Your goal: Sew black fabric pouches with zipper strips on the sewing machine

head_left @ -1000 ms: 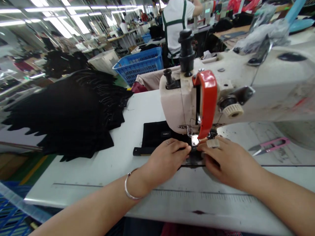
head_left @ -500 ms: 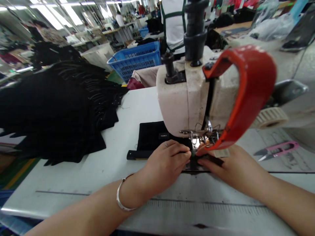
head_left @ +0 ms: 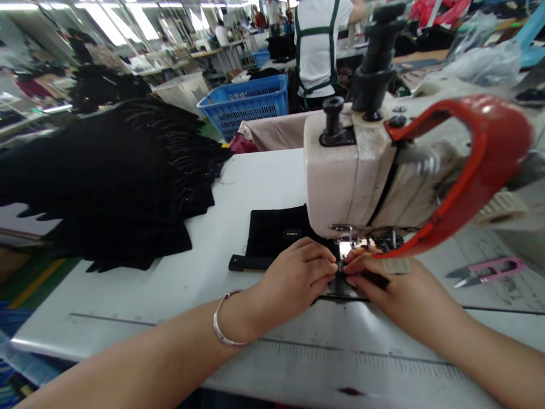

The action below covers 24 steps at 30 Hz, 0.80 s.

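Observation:
A black fabric piece (head_left: 272, 227) with a small label lies flat on the white table, its right part under the head of the sewing machine (head_left: 332, 182). Along its front edge runs a black strip (head_left: 249, 263). My left hand (head_left: 300, 275), with a silver bangle at the wrist, pinches the black fabric just left of the lit needle area. Close to it on the right, my right hand (head_left: 387, 284) has thumb and fingers closed on dark fabric below the red guard (head_left: 481, 170). The fingertips of both hands nearly meet in front of the presser foot.
A large pile of black fabric pieces (head_left: 106, 176) covers the table's left side. Pink-handled thread snips (head_left: 489, 271) lie at the right. Behind the table are a blue basket (head_left: 247, 105) and a person in a white top (head_left: 315, 51). A ruler scale (head_left: 361, 358) runs along the front.
The view has shifted, so the machine, table and pile appear displaced. My fingertips are closer together at the needle area, still on the black fabric.

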Each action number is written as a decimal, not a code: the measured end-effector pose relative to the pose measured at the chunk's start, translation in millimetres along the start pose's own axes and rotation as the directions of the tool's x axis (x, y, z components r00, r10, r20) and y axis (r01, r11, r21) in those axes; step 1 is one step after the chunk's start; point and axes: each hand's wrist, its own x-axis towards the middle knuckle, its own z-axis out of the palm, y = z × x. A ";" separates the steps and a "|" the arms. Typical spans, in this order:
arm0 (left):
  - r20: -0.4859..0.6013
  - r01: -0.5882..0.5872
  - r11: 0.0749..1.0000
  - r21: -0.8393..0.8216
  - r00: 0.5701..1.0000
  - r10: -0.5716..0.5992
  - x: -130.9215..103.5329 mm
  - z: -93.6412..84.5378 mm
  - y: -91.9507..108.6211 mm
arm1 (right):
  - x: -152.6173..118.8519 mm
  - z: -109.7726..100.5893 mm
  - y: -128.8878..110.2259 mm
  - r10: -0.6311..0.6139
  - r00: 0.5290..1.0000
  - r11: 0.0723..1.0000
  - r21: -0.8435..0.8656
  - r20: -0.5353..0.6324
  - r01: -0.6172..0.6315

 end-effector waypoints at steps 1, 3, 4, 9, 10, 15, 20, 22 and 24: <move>0.000 0.007 1.000 -0.006 1.000 -0.007 0.5 0.6 -0.8 | 0.5 0.5 0.6 0.025 1.000 1.000 0.001 0.007 -0.025; -0.001 0.023 1.000 -0.014 1.000 -0.023 2.2 1.5 -2.3 | 1.6 1.2 1.8 0.055 0.998 0.998 0.001 0.014 -0.055; -0.001 0.030 0.999 -0.015 1.000 -0.030 3.3 1.8 -3.0 | 2.4 1.4 2.4 0.059 0.998 0.998 -0.001 0.014 -0.059; -0.038 0.045 0.999 -0.030 0.998 -0.046 9.1 3.2 -8.6 | 7.3 1.2 6.2 0.041 0.999 0.998 -0.045 0.002 -0.041; -0.049 0.047 0.998 -0.034 0.998 -0.048 10.1 3.5 -9.7 | 8.3 1.5 7.7 0.036 0.999 0.998 -0.055 0.005 -0.036; -0.078 0.074 0.997 0.013 0.994 -0.073 13.1 5.4 -11.9 | 12.2 4.6 15.1 0.003 1.000 0.998 -0.068 -0.013 -0.004; -0.104 0.118 0.993 0.006 0.988 -0.117 14.4 7.0 -10.1 | 14.2 6.2 16.2 -0.028 0.999 0.993 -0.118 -0.036 0.024; -0.109 0.121 0.993 -0.001 0.987 -0.121 14.4 7.5 -9.5 | 14.3 6.1 16.2 -0.030 0.999 0.991 -0.131 -0.034 0.026; -0.110 0.132 0.991 -0.003 0.985 -0.131 14.2 7.8 -9.1 | 14.0 6.1 16.7 -0.027 0.999 0.991 -0.131 -0.029 0.023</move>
